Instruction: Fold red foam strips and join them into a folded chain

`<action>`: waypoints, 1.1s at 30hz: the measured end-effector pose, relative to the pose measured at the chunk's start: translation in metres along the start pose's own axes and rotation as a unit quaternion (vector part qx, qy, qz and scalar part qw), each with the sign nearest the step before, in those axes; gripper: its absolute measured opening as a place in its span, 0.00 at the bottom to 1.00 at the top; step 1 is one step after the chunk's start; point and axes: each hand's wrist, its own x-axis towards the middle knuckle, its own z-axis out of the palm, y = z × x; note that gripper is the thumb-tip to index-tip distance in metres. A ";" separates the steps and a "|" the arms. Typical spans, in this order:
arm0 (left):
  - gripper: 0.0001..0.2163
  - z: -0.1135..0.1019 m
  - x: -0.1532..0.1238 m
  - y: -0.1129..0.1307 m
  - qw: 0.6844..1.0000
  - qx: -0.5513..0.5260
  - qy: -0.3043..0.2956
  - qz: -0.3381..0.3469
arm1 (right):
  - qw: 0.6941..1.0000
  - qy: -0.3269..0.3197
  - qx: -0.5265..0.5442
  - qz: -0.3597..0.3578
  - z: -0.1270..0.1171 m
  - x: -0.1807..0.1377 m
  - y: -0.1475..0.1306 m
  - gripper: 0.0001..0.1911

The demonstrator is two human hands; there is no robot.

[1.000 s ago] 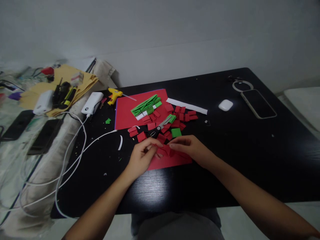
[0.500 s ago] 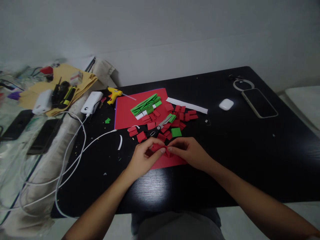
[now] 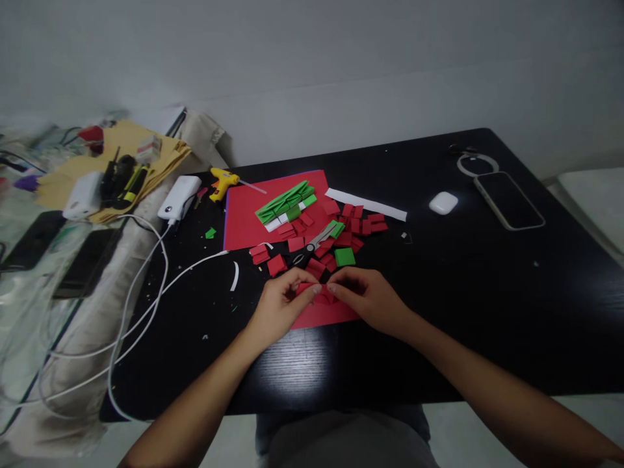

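Note:
My left hand (image 3: 281, 302) and my right hand (image 3: 368, 298) meet near the table's front edge, thumbs and fingers pinching a small folded red paper piece (image 3: 325, 296) between them. Under both hands lies a flat red paper sheet (image 3: 324, 317). Just beyond my fingers are scissors (image 3: 314, 246) with dark handles, lying among several folded red paper pieces (image 3: 344, 242). A folded green paper square (image 3: 345, 257) rests close to my right hand. Farther back, a bundle of folded green paper strips (image 3: 287, 200) lies on a larger red sheet (image 3: 238, 224).
A yellow glue gun (image 3: 223, 184) and a white power bank (image 3: 178, 198) with a white cable (image 3: 166, 286) are at the left. A long white paper strip (image 3: 368, 203) lies at the back. To the right are a white earbud case (image 3: 443, 203) and a phone (image 3: 509, 200).
The red paper between my fingertips looks flatter and more spread, and my thumbs have shifted slightly on it. Both hands stay in nearly the same place.

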 end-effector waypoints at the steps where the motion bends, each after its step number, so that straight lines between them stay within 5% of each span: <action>1: 0.10 0.000 0.000 0.000 1.000 -0.003 0.002 -0.002 | 1.000 -0.005 0.007 0.003 0.000 0.000 0.000 0.09; 33: 0.08 0.001 0.000 0.005 0.999 -0.030 -0.005 0.013 | 0.999 -0.010 0.031 0.016 -0.001 0.001 -0.002 0.08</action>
